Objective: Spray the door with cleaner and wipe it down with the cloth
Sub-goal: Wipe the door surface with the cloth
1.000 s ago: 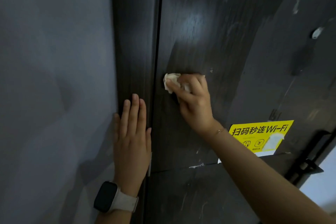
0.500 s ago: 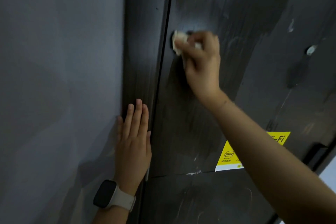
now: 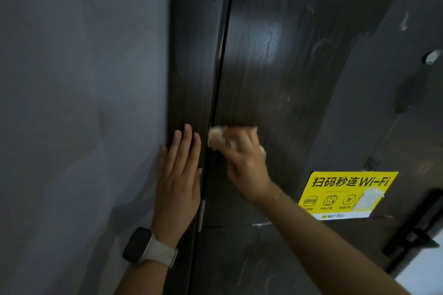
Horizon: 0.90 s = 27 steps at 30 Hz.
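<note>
The dark wood-grain door (image 3: 275, 60) fills the middle and right of the head view, with a glossy wet sheen on its upper part. My right hand (image 3: 244, 163) grips a small crumpled white cloth (image 3: 215, 137) and holds it against the door near its left edge. My left hand (image 3: 179, 175) lies flat with straight fingers on the dark door frame (image 3: 191, 55), just left of the cloth. A smartwatch is on my left wrist. No spray bottle is in view.
A grey wall (image 3: 79, 103) runs along the left. A yellow Wi-Fi sticker (image 3: 347, 194) is stuck on the door at the right. Black door hardware (image 3: 417, 235) juts out at the lower right. A thin gap separates frame and door.
My right hand with the cloth went up the door half a second ago and has come back down next to my left hand. The left hand stayed flat on the frame.
</note>
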Each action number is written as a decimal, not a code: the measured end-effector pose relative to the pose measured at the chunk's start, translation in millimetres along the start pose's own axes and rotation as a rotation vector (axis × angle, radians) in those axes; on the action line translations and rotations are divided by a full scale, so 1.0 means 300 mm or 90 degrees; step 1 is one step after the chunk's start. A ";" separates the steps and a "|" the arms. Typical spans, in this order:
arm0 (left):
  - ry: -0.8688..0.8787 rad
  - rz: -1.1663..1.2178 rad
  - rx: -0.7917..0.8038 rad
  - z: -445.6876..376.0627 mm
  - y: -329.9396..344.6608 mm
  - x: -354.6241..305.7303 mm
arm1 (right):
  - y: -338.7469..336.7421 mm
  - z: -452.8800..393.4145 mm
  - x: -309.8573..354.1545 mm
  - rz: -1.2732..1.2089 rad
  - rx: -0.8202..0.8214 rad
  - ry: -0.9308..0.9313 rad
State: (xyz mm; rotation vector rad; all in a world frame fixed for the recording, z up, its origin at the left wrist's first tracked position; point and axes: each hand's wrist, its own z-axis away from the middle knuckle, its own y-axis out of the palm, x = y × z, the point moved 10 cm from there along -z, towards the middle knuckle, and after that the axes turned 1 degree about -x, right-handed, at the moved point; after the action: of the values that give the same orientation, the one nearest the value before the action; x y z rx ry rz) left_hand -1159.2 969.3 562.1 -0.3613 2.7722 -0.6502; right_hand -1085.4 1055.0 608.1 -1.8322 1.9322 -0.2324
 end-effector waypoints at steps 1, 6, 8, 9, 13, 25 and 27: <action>-0.002 -0.008 -0.003 -0.001 0.003 -0.001 | 0.030 0.065 0.010 -0.010 0.025 0.001; -0.003 -0.043 0.009 0.004 0.010 -0.001 | 0.159 0.356 0.038 -0.041 0.140 0.018; -0.012 -0.057 0.013 0.019 0.013 0.001 | 0.188 0.432 0.058 -0.055 0.188 0.004; -0.022 -0.061 0.015 0.036 0.017 0.003 | 0.193 0.448 0.060 -0.056 0.202 -0.010; -0.069 -0.039 0.046 0.131 0.066 0.023 | 0.105 0.314 0.004 -0.060 0.111 0.022; -0.037 -0.033 0.060 0.157 0.114 0.035 | 0.215 0.497 0.048 -0.075 0.096 0.085; -0.045 -0.046 0.062 0.158 0.118 0.034 | 0.282 0.621 0.073 -0.101 0.164 0.101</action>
State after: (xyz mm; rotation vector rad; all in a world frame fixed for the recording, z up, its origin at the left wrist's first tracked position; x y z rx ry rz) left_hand -1160.0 978.3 502.8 -0.4558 2.6601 -0.7710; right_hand -1079.4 1077.2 403.5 -1.8398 1.7615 -0.6648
